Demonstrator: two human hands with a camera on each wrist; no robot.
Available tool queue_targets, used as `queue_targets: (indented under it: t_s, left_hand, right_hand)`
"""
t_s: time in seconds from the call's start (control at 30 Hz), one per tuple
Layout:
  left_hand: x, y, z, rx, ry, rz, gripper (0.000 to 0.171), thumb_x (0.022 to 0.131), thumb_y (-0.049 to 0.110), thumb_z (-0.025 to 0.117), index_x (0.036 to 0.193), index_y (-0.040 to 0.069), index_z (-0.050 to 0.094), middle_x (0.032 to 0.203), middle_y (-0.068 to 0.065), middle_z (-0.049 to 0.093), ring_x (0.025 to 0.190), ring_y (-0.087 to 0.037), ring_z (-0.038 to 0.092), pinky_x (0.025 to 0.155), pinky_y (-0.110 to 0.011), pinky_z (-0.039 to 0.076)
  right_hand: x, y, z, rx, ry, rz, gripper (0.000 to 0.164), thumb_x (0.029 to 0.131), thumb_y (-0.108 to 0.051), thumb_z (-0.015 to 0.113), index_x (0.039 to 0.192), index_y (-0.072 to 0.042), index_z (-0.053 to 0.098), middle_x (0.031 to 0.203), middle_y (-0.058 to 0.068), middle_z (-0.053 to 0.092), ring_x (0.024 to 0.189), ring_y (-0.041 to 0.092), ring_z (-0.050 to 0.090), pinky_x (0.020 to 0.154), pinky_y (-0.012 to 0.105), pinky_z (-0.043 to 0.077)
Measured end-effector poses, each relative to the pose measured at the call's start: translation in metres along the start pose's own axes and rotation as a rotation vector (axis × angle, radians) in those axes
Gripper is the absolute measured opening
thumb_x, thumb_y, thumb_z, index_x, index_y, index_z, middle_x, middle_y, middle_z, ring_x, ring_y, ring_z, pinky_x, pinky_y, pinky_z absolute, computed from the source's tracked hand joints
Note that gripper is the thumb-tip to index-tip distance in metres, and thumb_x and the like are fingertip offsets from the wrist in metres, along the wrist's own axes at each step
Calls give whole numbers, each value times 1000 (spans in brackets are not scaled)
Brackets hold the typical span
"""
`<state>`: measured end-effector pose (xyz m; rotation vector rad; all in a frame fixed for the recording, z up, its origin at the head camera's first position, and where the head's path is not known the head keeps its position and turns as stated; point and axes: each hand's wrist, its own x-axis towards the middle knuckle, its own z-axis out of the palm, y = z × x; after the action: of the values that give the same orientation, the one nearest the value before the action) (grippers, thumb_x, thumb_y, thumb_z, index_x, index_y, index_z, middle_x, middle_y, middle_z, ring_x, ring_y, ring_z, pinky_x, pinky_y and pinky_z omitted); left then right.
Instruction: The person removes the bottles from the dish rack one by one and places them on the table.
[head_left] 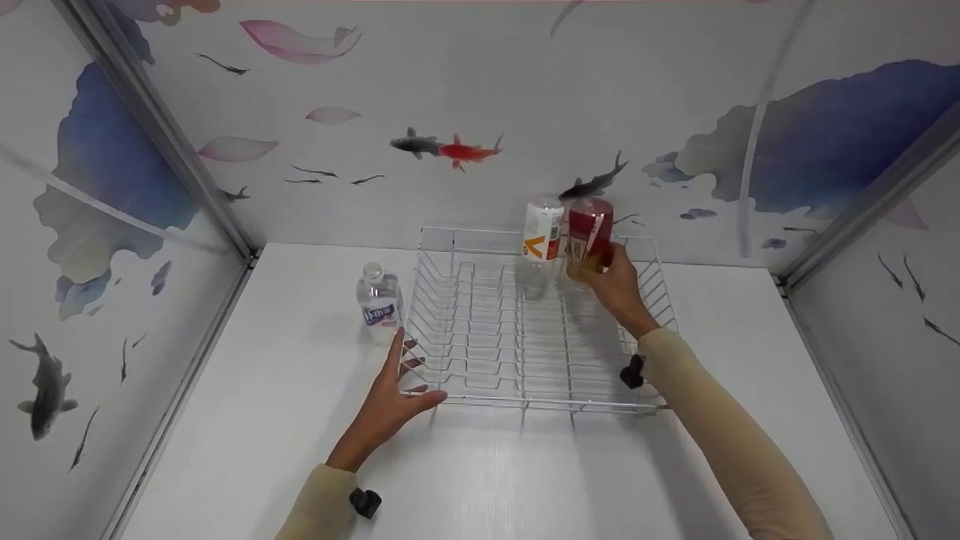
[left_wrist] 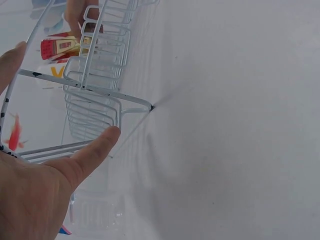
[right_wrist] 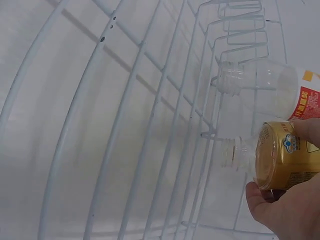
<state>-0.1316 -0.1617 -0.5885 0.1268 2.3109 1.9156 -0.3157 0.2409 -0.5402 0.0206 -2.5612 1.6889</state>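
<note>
My right hand [head_left: 621, 289] grips a plastic bottle with a red and gold label [head_left: 590, 229], held upside down with its open neck toward the wires of the white wire dish rack [head_left: 480, 399]. Beside it, a clear bottle with a white, orange and red label [head_left: 543, 229] also stands neck-down in the rack. My left hand [head_left: 386, 405] holds the rack's front left corner, thumb along the front rail and fingers at the side wires. Left of the rack, a small clear bottle with a blue label [head_left: 379, 304] stands upright and uncapped, close to the left fingertips.
The rack rests on a white table [head_left: 247, 420]. Printed panels with fish and petals enclose it: a back wall [head_left: 450, 82], a left wall [head_left: 45, 270] and a right wall [head_left: 892, 360]. The rack's back rail is close to the back wall.
</note>
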Motion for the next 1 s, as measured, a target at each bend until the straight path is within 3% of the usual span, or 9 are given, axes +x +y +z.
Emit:
queue_targets:
  t_s: [0.3,0.57,1.0]
  left_hand:
    - [-1,2,-4,27,8,-2,134,87,35,97,179,23,1,179,-15,25,157,-40,43,112,-50,57]
    - [-1,1,-3,-2,-2,-7,135,87,34,98,179,24,0,179,-16,24,160,-40,38,130,-53,35]
    - [-1,-1,1,-36,-13,0,133,88,28,96,179,23,-1,179,-18,22,162,-40,36,130,-51,35]
  right_hand:
    - [-19,-22,-18,-31,-29,-43,84,100,-27,84,164,0,36,163,22,50,152,38,48,128,56,40]
    - [-45,-36,-29,-26,-66,-75,85,99,-34,86,163,-4,39,161,18,53,148,35,53,126,54,43]
    - [-70,-43,-46,-28,-90,-126,83,99,-29,87,164,-6,41,158,15,55,143,33,55,122,55,48]
